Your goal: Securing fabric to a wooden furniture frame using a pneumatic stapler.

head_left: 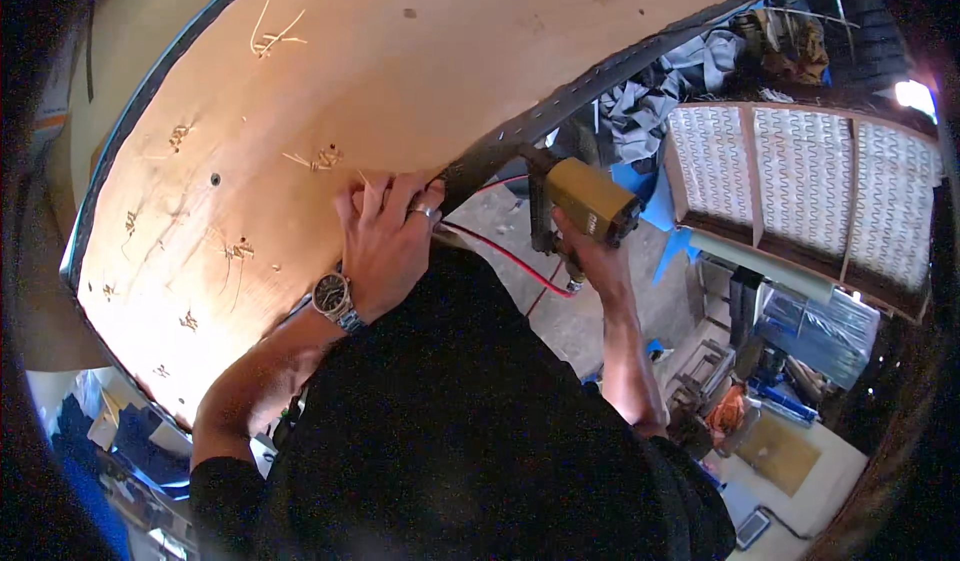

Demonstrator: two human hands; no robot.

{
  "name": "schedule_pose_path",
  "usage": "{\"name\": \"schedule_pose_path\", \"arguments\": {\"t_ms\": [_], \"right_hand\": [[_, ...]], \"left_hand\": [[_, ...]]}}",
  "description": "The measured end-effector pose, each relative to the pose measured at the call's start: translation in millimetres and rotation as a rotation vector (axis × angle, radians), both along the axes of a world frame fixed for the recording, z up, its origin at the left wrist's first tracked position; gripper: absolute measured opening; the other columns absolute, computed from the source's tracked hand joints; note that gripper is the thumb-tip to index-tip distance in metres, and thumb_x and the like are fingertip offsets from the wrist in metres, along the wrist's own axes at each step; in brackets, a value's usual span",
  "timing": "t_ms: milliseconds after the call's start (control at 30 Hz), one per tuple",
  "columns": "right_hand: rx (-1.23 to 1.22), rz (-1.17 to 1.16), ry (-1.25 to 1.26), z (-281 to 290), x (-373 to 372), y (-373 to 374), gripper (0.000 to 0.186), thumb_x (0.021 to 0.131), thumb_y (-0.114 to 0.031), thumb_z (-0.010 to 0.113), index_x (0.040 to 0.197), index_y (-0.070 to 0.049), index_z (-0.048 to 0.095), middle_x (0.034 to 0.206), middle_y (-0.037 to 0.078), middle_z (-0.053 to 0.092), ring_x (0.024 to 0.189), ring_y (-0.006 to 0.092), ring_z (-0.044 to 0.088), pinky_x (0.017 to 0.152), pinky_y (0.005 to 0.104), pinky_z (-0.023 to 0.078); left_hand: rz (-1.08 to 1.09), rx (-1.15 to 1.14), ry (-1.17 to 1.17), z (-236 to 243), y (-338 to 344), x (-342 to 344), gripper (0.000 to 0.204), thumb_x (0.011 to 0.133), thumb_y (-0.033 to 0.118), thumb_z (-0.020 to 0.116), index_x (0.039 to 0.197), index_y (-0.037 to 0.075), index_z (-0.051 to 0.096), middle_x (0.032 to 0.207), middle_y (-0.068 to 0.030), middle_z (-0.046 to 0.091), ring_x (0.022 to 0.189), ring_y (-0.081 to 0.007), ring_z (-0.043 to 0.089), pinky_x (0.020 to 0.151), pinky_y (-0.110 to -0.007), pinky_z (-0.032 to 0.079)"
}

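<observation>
A large curved panel covered in tan material, with a black edging strip along its rim, spreads before me. My left hand, with a watch and a ring, sits at the near rim, fingers bent and close together over the strip; their tips are partly hidden. In my right hand is a yellow and black air staple gun, gripped by its handle. The gun's nose is at the strip, just right of my left hand; whether it touches is unclear. A red air hose joins the handle's lower end.
Tufts of knotted twine stick out of the panel. At right stands a wooden frame with rows of zigzag springs. Grey cloth scraps lie behind the gun. A bench at lower right holds a phone.
</observation>
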State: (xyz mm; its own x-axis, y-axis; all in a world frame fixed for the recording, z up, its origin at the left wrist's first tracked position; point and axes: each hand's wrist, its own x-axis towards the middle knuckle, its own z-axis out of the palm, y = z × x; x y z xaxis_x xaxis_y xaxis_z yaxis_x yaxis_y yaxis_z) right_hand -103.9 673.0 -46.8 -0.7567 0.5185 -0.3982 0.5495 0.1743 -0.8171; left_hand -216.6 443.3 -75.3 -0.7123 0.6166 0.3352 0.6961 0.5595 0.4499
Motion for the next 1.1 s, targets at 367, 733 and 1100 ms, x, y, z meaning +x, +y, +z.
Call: {"name": "schedule_pose_path", "arguments": {"t_ms": [367,733,1100], "right_hand": [[0.073,0.042,0.065,-1,4,-12,0.037,0.082,-0.021,0.072,0.114,-0.006,0.061,0.093,0.0,0.064,0.073,0.0092,0.056,0.061,0.0269,0.047],[0.332,0.189,-0.007,5,-13,-19,0.043,0.081,-0.023,0.072,0.118,-0.004,0.059,0.107,0.007,0.065,0.097,0.0182,0.061,0.081,0.0327,0.049],[0.361,0.281,-0.044,-1,-3,-45,0.037,0.08,-0.013,0.073,0.111,0.0,0.06,0.107,0.011,0.066,0.098,0.0213,0.064,0.082,0.034,0.051]], "left_hand": [[-0.028,-0.057,-0.157,1,3,-4,0.022,0.075,0.016,0.065,0.094,0.005,0.062,0.117,-0.0108,0.049,0.114,-0.0298,0.041,0.096,-0.051,0.027],[-0.208,0.07,-0.066,-7,-9,-30,0.013,0.077,0.017,0.066,0.086,0.007,0.068,0.121,-0.008,0.057,0.121,-0.0265,0.047,0.105,-0.052,0.024],[-0.234,-0.004,-0.129,-2,-17,-34,0.025,0.08,0.016,0.062,0.102,0.003,0.063,0.127,-0.0095,0.053,0.123,-0.026,0.045,0.105,-0.045,0.03]]}}
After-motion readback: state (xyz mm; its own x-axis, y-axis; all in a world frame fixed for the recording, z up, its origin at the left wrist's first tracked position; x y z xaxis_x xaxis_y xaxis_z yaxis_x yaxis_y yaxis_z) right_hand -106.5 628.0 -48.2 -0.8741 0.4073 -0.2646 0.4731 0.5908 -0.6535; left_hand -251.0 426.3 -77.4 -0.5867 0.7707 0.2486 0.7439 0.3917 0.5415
